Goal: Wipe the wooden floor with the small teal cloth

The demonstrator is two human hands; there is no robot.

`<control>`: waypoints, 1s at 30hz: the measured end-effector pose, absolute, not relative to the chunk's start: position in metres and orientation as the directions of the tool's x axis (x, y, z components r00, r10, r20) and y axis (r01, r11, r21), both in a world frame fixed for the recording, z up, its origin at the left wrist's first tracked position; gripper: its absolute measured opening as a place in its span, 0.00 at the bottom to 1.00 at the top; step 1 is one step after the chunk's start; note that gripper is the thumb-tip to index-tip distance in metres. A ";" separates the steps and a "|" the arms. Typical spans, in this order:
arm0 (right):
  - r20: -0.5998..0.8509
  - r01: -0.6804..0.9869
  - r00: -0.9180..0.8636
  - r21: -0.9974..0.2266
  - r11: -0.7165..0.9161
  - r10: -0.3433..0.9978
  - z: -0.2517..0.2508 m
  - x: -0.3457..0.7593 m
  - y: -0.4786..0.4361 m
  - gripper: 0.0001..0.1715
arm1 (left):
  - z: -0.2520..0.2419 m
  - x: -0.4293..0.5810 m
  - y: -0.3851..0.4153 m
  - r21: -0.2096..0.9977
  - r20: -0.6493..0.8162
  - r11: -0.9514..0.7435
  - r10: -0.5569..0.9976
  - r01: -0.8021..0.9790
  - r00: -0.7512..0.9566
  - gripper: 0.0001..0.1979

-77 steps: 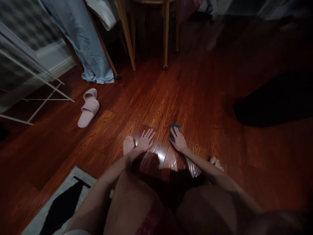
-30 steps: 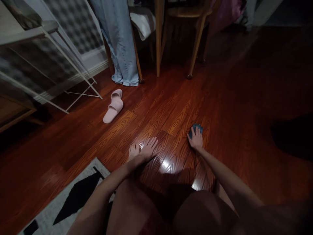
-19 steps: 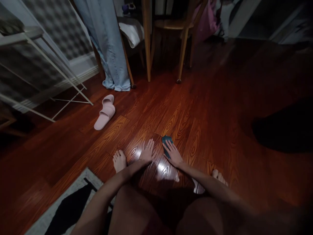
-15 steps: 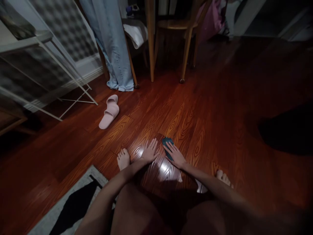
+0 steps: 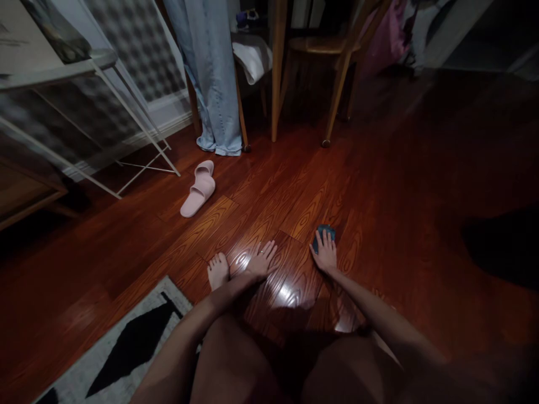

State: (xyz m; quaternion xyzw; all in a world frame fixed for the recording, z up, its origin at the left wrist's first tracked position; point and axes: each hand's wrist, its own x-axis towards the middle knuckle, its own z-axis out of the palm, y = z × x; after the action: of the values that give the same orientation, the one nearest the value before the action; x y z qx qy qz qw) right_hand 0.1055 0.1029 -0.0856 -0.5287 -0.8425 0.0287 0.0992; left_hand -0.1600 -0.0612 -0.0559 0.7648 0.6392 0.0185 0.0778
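My right hand [image 5: 325, 256] lies with its fingers stretched out on a dark teal cloth [image 5: 328, 230], pressing it against the glossy reddish wooden floor [image 5: 290, 207]. The cloth shows past the fingertips and between the fingers; the palm hides the rest. To its left, my left hand [image 5: 261, 262] rests flat on the floor, fingers spread and nothing held. A ring is on one of its fingers. My bare left foot [image 5: 218, 270] is just beside that hand.
A pink slipper [image 5: 199, 189] lies ahead on the left. Light blue jeans [image 5: 221, 95] hang down to the floor by a wooden chair [image 5: 324, 45]. At left stand a white metal-legged table [image 5: 145, 167] and a patterned rug [image 5: 135, 336]. A dark shape [image 5: 501, 247] is at right.
My right hand has slid the cloth to the right and slightly forward, away from my left hand. My left hand stays in about the same spot. The view has shifted a little.
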 end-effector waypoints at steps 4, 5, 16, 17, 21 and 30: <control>0.167 0.890 -0.396 -0.174 0.422 0.903 -0.090 0.085 0.106 0.43 | -0.046 -0.165 -0.071 0.136 -0.144 -0.179 0.970 0.974 0.198 0.38; 0.175 0.881 -0.406 -0.185 0.434 0.897 -0.090 0.080 0.108 0.44 | -0.044 -0.167 -0.075 0.135 -0.154 -0.179 0.968 0.975 0.199 0.38; 0.127 0.549 -0.803 -0.220 0.806 0.582 -0.065 0.061 0.027 0.40 | -0.043 -0.162 -0.075 0.171 -0.005 -0.176 0.984 0.969 0.179 0.36; 0.127 0.517 -0.825 -0.224 0.826 0.551 -0.064 0.062 0.019 0.40 | -0.045 -0.160 -0.071 0.171 0.008 -0.168 0.986 0.971 0.169 0.36; 0.107 0.399 -0.895 -0.240 0.885 0.432 -0.056 0.074 0.012 0.38 | -0.054 -0.157 -0.062 0.159 0.029 -0.159 0.987 0.974 0.156 0.36; -0.014 0.430 -0.899 -0.229 0.873 0.439 -0.044 0.095 0.059 0.36 | -0.063 -0.160 -0.060 0.137 0.051 -0.176 0.984 0.975 0.171 0.36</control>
State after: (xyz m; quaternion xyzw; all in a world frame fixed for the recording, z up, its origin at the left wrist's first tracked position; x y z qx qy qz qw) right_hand 0.0947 0.0589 -0.0442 -0.2244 -0.9676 0.1140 0.0191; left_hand -0.1601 -0.0599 -0.0628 0.7642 0.6408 0.0639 0.0363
